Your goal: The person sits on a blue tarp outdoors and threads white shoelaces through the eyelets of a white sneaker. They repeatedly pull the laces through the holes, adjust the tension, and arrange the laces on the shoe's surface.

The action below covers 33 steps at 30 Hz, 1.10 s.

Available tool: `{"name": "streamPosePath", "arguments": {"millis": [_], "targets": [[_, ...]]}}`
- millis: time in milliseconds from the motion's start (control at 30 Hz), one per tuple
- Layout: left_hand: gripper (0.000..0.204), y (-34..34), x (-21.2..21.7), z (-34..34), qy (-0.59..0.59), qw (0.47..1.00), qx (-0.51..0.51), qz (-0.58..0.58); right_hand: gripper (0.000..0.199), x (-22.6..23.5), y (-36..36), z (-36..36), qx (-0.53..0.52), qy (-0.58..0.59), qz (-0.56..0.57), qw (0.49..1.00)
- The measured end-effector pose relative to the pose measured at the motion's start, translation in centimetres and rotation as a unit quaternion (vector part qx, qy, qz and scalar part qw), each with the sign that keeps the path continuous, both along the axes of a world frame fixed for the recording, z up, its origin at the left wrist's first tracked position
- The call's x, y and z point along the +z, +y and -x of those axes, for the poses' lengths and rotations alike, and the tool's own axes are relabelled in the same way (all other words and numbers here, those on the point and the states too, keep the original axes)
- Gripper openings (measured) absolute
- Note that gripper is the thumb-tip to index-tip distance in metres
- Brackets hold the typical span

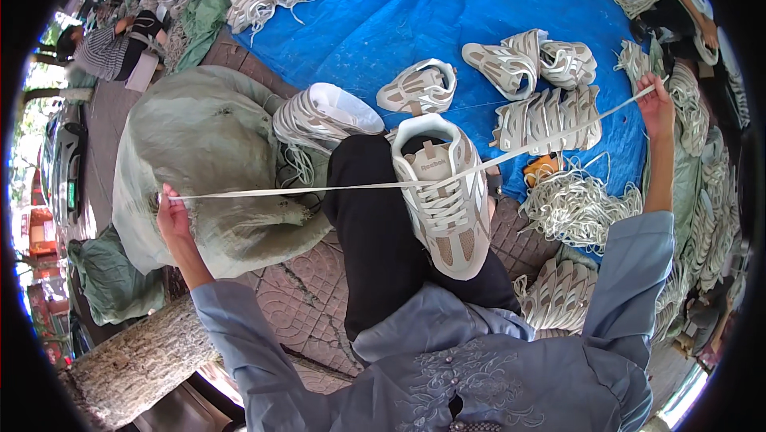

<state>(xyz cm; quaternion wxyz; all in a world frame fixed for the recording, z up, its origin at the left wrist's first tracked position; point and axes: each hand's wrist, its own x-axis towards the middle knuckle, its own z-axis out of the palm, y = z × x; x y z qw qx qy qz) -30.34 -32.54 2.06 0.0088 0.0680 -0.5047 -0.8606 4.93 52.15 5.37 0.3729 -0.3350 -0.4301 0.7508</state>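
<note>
A beige and white shoe upper rests on my lap, toe toward me, with white lacing across its front. A flat pale shoelace stretches taut on both sides of it. At the far left my left hand pinches one end, above the greenish sack. My right hand, raised at the right, pinches the other end. Whether the strands come out of the top eyelets or just cross over the upper, I cannot tell.
Beyond my knees spreads a blue tarp with several shoe uppers. A tangled pile of laces and a row of nested uppers lie at right. The bulky sack stands left, by a tree trunk. Other people sit nearby.
</note>
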Motion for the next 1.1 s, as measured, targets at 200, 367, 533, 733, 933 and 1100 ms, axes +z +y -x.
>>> {"name": "streamPosePath", "arguments": {"millis": [200,367,533,733,933,1100], "targets": [[0.026,14.8,1.5,-6.5,-0.006,0.991,-0.126,0.035,0.027,-0.1,-14.1,5.1,0.259,-0.048,-0.070,0.962],[0.017,26.9,2.7,-13.4,-0.013,0.974,-0.222,0.032,0.012,-0.7,-28.2,8.6,0.533,-0.112,-0.310,0.779],[0.007,32.0,3.3,-17.0,0.087,0.914,-0.239,0.315,0.011,-1.0,-32.5,9.7,0.497,-0.101,-0.529,0.680],[0.002,34.3,-0.2,-20.2,0.265,0.816,-0.276,0.433,0.014,-0.2,-33.2,9.2,0.555,-0.260,-0.293,0.734],[0.005,34.2,-0.7,-21.6,0.268,0.806,-0.232,0.474,0.016,0.8,-33.7,10.0,0.556,-0.274,-0.228,0.751],[0.008,34.3,-1.3,-22.1,0.351,0.751,-0.214,0.516,0.017,0.4,-34.0,9.8,0.541,-0.275,-0.215,0.765]]}}
